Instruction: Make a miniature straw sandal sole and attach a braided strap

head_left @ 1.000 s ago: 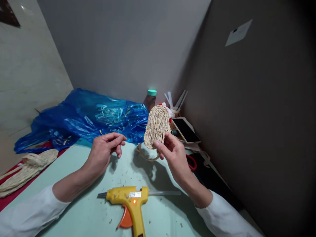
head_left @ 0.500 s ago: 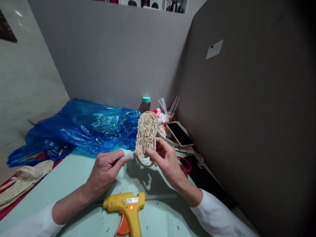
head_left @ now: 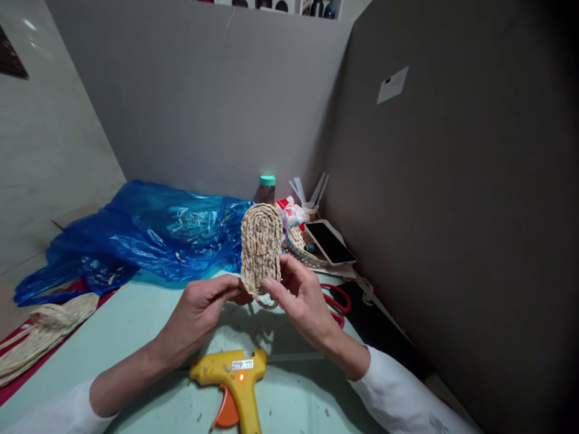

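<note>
An oval piece of coiled straw braid (head_left: 261,247) is held upright above the table, its flat face toward me. My right hand (head_left: 301,295) grips its lower right side, thumb on the front and fingers behind. At its lower left edge my left hand (head_left: 210,307) is closed in a pinch, the fingertips partly hidden by the piece. A short loop of braid (head_left: 266,304) hangs below the oval. Nearer to me, a yellow glue gun (head_left: 230,371) with an orange trigger lies on the table, its light glowing and a clear glue stick (head_left: 294,357) at its back.
Blue plastic sheeting (head_left: 149,232) covers the back left. Straw braid (head_left: 54,328) lies on red material at the left. Behind my right hand are red-handled scissors (head_left: 339,298), a phone (head_left: 329,242), a small basket (head_left: 296,244) and a green-lidded jar (head_left: 267,190). Grey panels enclose the back and right.
My left hand has moved right and its fingertips now reach the lower left edge of the straw piece. The piece has shifted slightly left and turned to face me more squarely.
</note>
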A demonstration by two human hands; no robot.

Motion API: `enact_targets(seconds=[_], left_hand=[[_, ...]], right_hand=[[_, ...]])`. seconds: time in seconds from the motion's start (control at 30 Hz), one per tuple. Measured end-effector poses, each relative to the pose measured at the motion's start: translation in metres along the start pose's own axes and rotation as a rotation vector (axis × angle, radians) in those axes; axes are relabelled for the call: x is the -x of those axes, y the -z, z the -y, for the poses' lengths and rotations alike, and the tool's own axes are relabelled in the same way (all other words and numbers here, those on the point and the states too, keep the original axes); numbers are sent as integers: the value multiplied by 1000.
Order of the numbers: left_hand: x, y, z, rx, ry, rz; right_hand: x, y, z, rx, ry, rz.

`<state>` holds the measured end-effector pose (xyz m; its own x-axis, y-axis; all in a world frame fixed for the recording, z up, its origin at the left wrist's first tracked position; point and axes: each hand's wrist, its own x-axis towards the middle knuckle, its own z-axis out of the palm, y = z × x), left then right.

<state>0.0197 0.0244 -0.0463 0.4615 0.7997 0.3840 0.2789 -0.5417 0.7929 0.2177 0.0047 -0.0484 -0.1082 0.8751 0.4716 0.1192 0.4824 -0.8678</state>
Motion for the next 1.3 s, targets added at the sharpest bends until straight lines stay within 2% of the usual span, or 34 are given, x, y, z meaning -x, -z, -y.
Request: enact_targets(seconds=[0.27,0.33,0.47,0.63,0.83,1.03,1.2,1.3], left_hand=[[1,0,-9,29,201,-82],[1,1,-6,-54,186,-123],[-1,3,1,-234,66,-218],[-2,3,1,-235,56,-258],[-5,4,-1,160,101,-104],[-8,8,0,495,205,-154],[-3,5,-19,941,212,-47],[1,-1,-30,1045,292,-38]], right_hand=[[2,-1,3,-45,-32,37],[2,-1,5,-45,-29,39],[4,-2,6,-31,-28,48],[5,-2,4,4,-24,55],[3,-2,4,-47,-13,49],[4,0,6,-90,1,47],[4,0,10,-20,-3,92],[6,-1,13,77,-13,146]])
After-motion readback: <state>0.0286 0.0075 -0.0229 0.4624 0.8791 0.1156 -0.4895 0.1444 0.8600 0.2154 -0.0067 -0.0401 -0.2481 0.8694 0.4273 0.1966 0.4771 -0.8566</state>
